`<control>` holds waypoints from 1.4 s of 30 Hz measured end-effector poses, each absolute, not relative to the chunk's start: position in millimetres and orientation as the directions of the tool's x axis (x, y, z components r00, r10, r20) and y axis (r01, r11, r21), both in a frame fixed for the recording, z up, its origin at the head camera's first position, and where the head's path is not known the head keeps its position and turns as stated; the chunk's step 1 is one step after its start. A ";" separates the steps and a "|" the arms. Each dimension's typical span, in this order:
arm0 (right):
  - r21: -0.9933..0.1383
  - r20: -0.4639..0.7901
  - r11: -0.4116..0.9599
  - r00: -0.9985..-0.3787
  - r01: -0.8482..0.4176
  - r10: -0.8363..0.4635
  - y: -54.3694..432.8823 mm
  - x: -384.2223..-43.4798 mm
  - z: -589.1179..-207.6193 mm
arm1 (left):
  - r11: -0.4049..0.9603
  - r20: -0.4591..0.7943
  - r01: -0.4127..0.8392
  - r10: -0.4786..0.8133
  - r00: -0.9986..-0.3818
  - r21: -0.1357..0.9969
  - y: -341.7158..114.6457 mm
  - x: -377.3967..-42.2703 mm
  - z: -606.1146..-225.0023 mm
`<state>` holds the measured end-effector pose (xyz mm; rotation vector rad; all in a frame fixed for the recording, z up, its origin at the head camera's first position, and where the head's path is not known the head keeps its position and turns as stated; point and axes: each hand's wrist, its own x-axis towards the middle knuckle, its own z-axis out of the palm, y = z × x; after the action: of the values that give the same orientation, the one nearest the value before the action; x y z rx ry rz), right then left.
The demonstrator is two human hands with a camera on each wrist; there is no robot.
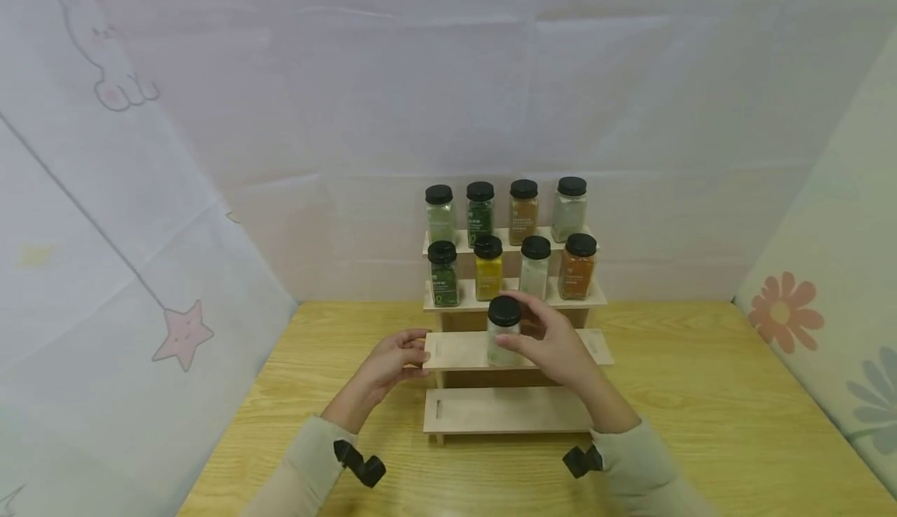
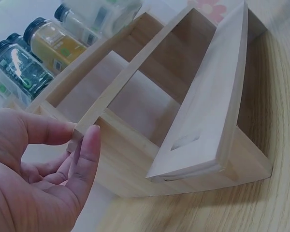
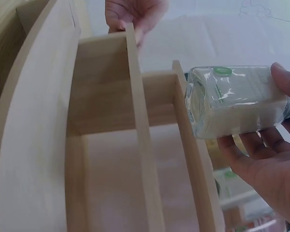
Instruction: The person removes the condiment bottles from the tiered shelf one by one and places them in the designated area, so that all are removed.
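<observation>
My right hand (image 1: pixel 561 349) grips a clear glass spice jar (image 1: pixel 501 339) with a black lid and pale contents. In the head view the jar is upright in front of the second shelf from the bottom of a light wooden tiered rack (image 1: pixel 504 410). The right wrist view shows the jar's glass base (image 3: pixel 197 104) apart from the rack, with thumb and fingers on opposite sides near the lid. My left hand (image 1: pixel 388 365) pinches the left end of that same shelf (image 2: pixel 104 96) between thumb and fingers.
Several black-lidded spice jars stand on the two upper shelves, among them a yellow one (image 1: pixel 488 276) and an orange-red one (image 1: pixel 578 276). The rack stands on a wood-grain table (image 1: pixel 701 392). A pale cloth (image 1: pixel 392 73) hangs behind it.
</observation>
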<state>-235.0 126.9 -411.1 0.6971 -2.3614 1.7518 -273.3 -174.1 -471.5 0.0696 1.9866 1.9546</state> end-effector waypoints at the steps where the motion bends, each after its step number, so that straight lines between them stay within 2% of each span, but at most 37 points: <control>1: -0.874 0.358 0.232 -0.888 -0.427 -0.289 131.6 -233.3 -409.0 | 0.044 -0.213 -0.209 0.277 -0.937 0.977 -174.3 -273.3 -471.4; 11: -0.853 0.352 0.307 -0.899 -0.423 -0.261 188.3 -219.4 -400.6 | 0.035 -0.215 -0.214 0.276 -0.937 0.976 -174.4 -275.1 -471.2; 18: -0.851 0.374 0.286 -0.890 -0.441 -0.261 221.8 -215.6 -397.1 | 0.051 -0.222 -0.216 0.267 -0.938 0.975 -176.4 -275.5 -470.7; 42: -0.867 0.346 0.281 -0.903 -0.411 -0.253 287.5 -209.8 -392.5 | 0.044 -0.240 -0.241 0.361 -0.901 0.970 -177.4 -277.4 -469.6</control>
<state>-209.8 287.5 -392.5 0.6266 -2.3991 1.6916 -277.4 -177.4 -469.6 0.1207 1.9068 1.9109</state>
